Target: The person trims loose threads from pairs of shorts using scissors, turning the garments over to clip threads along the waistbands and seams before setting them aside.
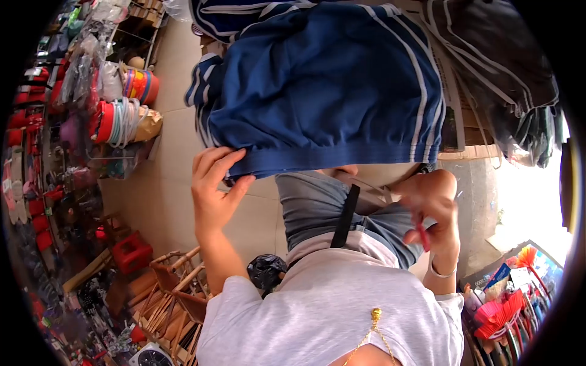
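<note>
A blue garment with white side stripes (329, 79), gathered along its elastic waistband, lies spread in front of me. My left hand (215, 183) pinches the left end of the waistband between thumb and fingers. Below the band's right end, my right hand (434, 204) is smeared by motion, its fingers curled round red-handled scissors (422, 236). Their pale blades seem to point left under the waistband, though blur hides their exact shape. A black strip (347, 216) stands over my lap, between the two hands.
More striped blue clothing (229, 18) lies behind the garment. Dark clothes (494, 49) are piled at the right. Crowded shelves (36, 177) line the left, with a wooden rack (177, 293) near my left elbow. Red brushes (500, 314) stand at the lower right.
</note>
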A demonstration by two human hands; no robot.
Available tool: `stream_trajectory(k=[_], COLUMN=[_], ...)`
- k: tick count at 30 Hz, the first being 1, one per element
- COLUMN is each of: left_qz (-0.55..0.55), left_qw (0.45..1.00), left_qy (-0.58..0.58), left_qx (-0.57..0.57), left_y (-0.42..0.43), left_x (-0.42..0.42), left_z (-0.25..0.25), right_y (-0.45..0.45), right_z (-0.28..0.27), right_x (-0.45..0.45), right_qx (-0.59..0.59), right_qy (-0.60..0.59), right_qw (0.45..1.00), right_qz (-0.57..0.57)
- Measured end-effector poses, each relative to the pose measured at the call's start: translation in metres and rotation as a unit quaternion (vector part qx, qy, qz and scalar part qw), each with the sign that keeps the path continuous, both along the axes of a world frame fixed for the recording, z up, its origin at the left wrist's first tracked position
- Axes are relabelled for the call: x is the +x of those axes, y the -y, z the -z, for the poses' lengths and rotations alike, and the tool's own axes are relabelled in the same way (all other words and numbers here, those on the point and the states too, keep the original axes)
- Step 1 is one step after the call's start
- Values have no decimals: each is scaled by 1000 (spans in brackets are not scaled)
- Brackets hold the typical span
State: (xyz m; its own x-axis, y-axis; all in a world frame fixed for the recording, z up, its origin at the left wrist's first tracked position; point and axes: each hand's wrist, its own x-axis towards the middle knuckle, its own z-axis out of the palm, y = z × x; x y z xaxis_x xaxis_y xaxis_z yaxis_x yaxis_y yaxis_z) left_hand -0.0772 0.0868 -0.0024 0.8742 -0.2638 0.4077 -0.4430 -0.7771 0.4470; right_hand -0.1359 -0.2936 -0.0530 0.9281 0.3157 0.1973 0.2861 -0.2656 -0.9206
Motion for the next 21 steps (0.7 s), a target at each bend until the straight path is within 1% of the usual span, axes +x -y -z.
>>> stream_trajectory(k=[1,2,4,6,8,10,11,12,14,15,17,18,20,21], left_qz=[6,16,21,21,25,30,24,25,31,28,31,22,21,12], left_qw=[1000,999,997,996,996,996,996,996,997,997,998,998,999,999], left_qy=[-24,-48,-78,-90,-83,-82,-84,-84,-77,-78,-62,-64,-39,-32], left_qx=[10,16,12,7,11,14,26,22,5,5,0,2,-8,-11], left_y=[-2,-3,-5,-6,-2,1,1,1,-3,-3,-3,-5,-8,-7], left_x=[1,3,4,5,5,2,1,1,0,0,2,4,7,9], left_z=[-4,-7,-12,-12,-13,-15,-14,-13,-10,-10,-10,-9,-6,-6], right_y=[8,17,36,40,50,49,50,53,57,54,44,37,24,16], right_z=[-9,-18,-29,-49,-46,-53,-52,-45,-45,-48,-58,-63,-67,-65], right_x=[4,9,22,52,84,106,116,125,128,127,118,112,97,91], right_qx=[-62,-126,-239,-236,-292,-368,-401,-413,-391,-391,-321,-319,-206,-181], right_qy=[46,93,34,-39,5,33,27,36,53,54,45,46,96,97], right_qw=[994,975,920,898,877,869,871,879,903,904,921,924,958,973], right_qz=[80,160,308,369,382,329,284,237,170,167,215,207,176,108])
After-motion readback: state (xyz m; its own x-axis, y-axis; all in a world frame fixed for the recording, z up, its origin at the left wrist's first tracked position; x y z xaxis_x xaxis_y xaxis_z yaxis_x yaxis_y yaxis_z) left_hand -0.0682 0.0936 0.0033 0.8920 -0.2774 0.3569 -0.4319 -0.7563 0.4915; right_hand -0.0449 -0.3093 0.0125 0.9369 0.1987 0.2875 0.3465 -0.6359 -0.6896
